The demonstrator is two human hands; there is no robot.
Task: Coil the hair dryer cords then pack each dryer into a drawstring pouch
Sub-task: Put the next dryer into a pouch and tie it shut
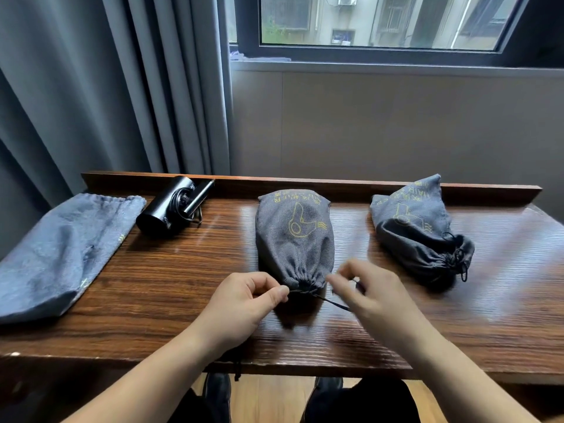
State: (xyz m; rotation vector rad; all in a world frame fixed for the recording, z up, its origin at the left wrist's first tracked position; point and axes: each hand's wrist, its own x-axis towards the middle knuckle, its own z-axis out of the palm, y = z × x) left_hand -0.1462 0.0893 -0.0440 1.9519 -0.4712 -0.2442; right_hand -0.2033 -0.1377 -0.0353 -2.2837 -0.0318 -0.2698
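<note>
A filled grey woven drawstring pouch (294, 236) with a yellow hair-dryer outline printed on it lies in the middle of the table, its gathered mouth turned toward the near edge. A thin black drawstring (331, 301) runs out of that puckered mouth to the right. The left hand (244, 303) has its fingers curled, and its thumb and forefinger pinch the cord right at the pouch's mouth. The right hand (370, 293) is blurred; its fingers are bent around the other end of the drawstring, which passes under them, and appear to grip it.

Toward the right end of the table lies a second grey pouch (418, 227) of the same print, bulging and drawn closed, its black cords knotted at the end that points to the near right. Near the far left corner a black hair dryer (171, 207) lies on its side with its handle folded and its black cord bundled against it. Just beside it, at the left edge, a flat, empty-looking grey pouch (61, 254) lies stretched out, its open mouth toward the far edge.

The table (183, 288) is dark reddish-brown wood with strong grain and a glossy top that reflects window light; a low raised lip runs along its far edge. Behind it stands a pale beige wall (396, 126), with a dark-framed window (381, 25) above looking onto a building. Grey pleated curtains (106, 87) hang at the left. Below the near edge show a light wooden floor and dark shoes.
</note>
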